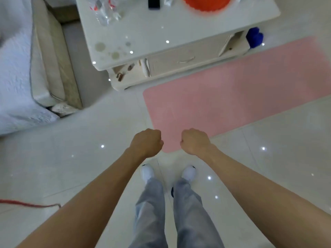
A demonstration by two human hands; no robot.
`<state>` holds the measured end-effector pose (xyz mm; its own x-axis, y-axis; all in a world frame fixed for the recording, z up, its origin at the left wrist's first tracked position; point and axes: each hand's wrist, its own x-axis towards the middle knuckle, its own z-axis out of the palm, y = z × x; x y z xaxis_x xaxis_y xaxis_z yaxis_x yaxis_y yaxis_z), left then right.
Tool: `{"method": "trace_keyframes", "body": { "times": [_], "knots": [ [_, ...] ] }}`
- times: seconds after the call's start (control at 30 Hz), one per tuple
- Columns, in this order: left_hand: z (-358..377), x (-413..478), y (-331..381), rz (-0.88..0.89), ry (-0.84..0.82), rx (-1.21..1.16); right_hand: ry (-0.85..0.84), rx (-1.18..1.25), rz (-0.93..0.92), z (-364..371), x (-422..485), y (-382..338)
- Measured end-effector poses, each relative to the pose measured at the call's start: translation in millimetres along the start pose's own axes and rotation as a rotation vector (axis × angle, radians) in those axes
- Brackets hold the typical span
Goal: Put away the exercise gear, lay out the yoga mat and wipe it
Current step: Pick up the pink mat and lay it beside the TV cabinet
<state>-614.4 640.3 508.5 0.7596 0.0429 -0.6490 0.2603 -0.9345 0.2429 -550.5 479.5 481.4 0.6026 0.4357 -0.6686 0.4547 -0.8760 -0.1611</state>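
A pink yoga mat (232, 97) lies unrolled flat on the tiled floor, running from just in front of my feet to the upper right. My left hand (146, 142) hangs over the mat's near corner as a closed fist with nothing visible in it. My right hand (194, 141) is beside it, also a closed fist with nothing visible in it. Both hands are above the mat, apart from each other. A blue object (254, 37) sits at the far corner of the coffee table by the mat's edge.
A white coffee table (143, 33) stands directly beyond the mat, carrying an orange bowl (206, 3), plastic wrappers (104, 10) and a dark remote (153, 3). A sofa with a white cover (16, 68) is at left. A red cord (26, 204) lies on the floor at lower left.
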Motion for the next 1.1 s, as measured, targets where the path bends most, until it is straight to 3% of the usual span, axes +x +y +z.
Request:
{"method": "trace_keyframes", "body": {
  "times": [0.4,0.73,0.97,1.1],
  "knots": [
    [195.8,160.4,-69.7,-0.059,-0.130,-0.043,-0.182,-0.007,0.043,185.7,181.3,16.4],
    [395.5,300.0,-133.0,-0.144,-0.132,-0.184,-0.153,0.044,0.020,399.7,333.9,44.0],
    [464.5,366.2,-154.3,-0.161,-0.163,-0.218,-0.080,0.091,0.074,493.4,409.2,41.6],
    [481.6,382.4,-157.3,-0.154,-0.172,-0.223,-0.046,-0.040,0.070,525.9,428.0,34.4]
  ]
}}
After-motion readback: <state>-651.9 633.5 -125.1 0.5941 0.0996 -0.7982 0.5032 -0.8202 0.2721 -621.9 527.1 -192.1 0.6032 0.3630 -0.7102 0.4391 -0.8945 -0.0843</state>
